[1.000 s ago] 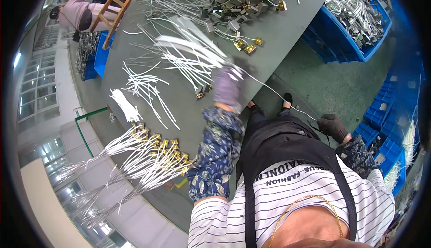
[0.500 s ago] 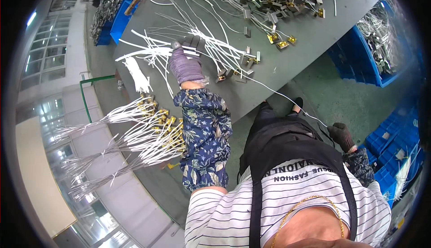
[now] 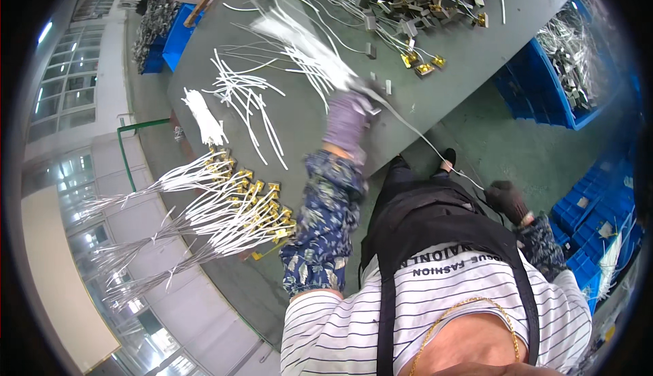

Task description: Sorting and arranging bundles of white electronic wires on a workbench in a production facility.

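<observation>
My left hand, in a purple-grey glove, is closed over the block ends of a gathered bunch of white wires. Both are smeared by motion, and its fingers are partly hidden. From beside it, a single long white wire runs off the table edge to my right hand. That hand, in a dark glove, has curled fingers closed on the wire's end, low at my right side. Loose white tubes lie scattered left of the bunch. A small pale block rests just right of my left hand.
A heap of grey and yellow metal blocks with wires covers the table's far side. Tied wire bundles with yellow ends and a white tube bundle lie along the left edge. A blue crate of wired parts stands at right.
My left hand has moved right and nearer, from the loose tubes to the block ends. The bunch of wires has shifted and drawn together. My right hand has moved slightly left.
</observation>
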The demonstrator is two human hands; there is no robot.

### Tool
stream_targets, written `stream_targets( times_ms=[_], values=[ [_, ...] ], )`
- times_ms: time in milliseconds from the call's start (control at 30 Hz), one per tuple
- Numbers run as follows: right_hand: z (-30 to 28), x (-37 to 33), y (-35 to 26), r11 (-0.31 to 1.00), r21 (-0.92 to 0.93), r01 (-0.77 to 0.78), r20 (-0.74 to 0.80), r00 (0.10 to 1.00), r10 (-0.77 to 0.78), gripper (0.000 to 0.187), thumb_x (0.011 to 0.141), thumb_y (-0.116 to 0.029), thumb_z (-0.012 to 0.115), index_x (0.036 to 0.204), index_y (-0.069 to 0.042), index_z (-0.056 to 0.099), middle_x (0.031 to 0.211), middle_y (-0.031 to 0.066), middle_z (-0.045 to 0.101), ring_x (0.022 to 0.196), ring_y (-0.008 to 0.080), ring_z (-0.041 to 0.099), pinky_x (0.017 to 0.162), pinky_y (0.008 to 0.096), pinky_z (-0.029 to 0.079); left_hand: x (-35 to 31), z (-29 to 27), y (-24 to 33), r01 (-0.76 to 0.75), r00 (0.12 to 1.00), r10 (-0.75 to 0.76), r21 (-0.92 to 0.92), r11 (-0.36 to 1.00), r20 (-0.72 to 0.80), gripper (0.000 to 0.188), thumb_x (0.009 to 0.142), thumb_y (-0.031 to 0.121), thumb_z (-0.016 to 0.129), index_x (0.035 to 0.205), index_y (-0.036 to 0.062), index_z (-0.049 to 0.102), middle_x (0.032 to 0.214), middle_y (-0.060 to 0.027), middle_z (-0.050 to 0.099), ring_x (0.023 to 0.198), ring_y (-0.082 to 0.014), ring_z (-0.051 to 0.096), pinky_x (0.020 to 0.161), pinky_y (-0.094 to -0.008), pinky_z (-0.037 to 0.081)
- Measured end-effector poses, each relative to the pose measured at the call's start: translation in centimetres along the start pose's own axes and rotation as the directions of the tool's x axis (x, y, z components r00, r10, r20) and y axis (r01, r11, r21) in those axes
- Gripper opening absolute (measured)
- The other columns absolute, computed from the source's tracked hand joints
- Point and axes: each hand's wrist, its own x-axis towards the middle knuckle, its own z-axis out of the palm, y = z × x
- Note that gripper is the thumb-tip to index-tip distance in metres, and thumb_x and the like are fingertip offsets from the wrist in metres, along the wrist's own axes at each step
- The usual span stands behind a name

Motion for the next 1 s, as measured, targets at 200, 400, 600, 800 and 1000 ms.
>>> stream_targets(
  times_ms=[200, 400, 600, 800, 1000],
  values=[
    [-0.6, 1.0, -3.2, 0.913, -0.222, 0.342, 0.21, 0.931, -0.298, 0.022, 0.087, -0.022, 0.059, 0.082, -0.002, 0.062, 0.076, 0.0028, 0.059, 0.059, 0.0111, 0.05, 0.052, 0.0279, 0.04, -1.5, -1.3, 5.9, 0.29, 0.875, -0.476, -0.691, 0.662, -0.088, 0.021, 0.087, 0.025, 0.065, 0.09, 0.0042, 0.062, 0.07, -0.0036, 0.057, 0.065, -0.018, 0.057, 0.061, -0.0344, 0.05],
    [7.8, 3.2, -17.2, 0.888, 0.09, 0.45, 0.135, 0.878, -0.459, 0.04, 0.087, -0.035, 0.06, 0.113, -0.005, 0.059, 0.087, 0.0063, 0.062, 0.067, 0.0117, 0.055, 0.061, 0.0267, 0.045, -3.5, 0.6, 3.7, 0.073, 0.96, -0.034, 0.131, 0.989, -0.279, 0.036, 0.086, 0.037, 0.068, 0.084, 0.0017, 0.062, 0.068, 0.0, 0.057, 0.057, -0.0134, 0.049, 0.05, -0.0305, 0.039],
    [12.4, 5.5, -26.2, 0.641, -0.276, 0.717, 0.256, 0.697, -0.669, 0.049, 0.084, -0.037, 0.064, 0.123, -0.008, 0.054, 0.115, 0.0144, 0.06, 0.097, 0.0333, 0.062, 0.08, 0.0411, 0.05, -0.3, -2.6, -1.0, 0.418, 0.873, -0.486, -0.449, 0.79, -0.042, 0.033, 0.085, 0.034, 0.07, 0.083, 0.0035, 0.058, 0.063, -0.0007, 0.052, 0.047, -0.011, 0.046, 0.043, -0.0279, 0.039],
    [14.8, 15.5, -34.9, 0.068, -0.83, 0.553, 0.301, 0.547, -0.781, 0.032, 0.081, -0.017, 0.059, 0.111, -0.005, 0.059, 0.114, 0.0217, 0.058, 0.092, 0.0339, 0.064, 0.071, 0.0434, 0.052, 1.1, -3.8, -5.3, 0.407, 0.849, -0.508, -0.795, 0.45, 0.147, 0.027, 0.093, 0.032, 0.058, 0.095, 0.0051, 0.055, 0.057, 0.0033, 0.037, 0.041, -0.0097, 0.032, 0.038, -0.0269, 0.029],
    [14.3, 11.0, -33.0, 0.243, -0.663, 0.708, 0.309, 0.555, -0.772, 0.021, 0.077, -0.012, 0.059, 0.095, -0.003, 0.064, 0.094, 0.0181, 0.062, 0.08, 0.0327, 0.063, 0.066, 0.0425, 0.052, 1.0, -2.0, 0.1, 0.163, 0.891, -0.446, -0.978, 0.129, 0.089, 0.025, 0.095, 0.025, 0.052, 0.102, 0.0008, 0.052, 0.115, -0.0247, 0.059, 0.108, -0.0357, 0.06, 0.085, -0.0456, 0.054]
  ],
)
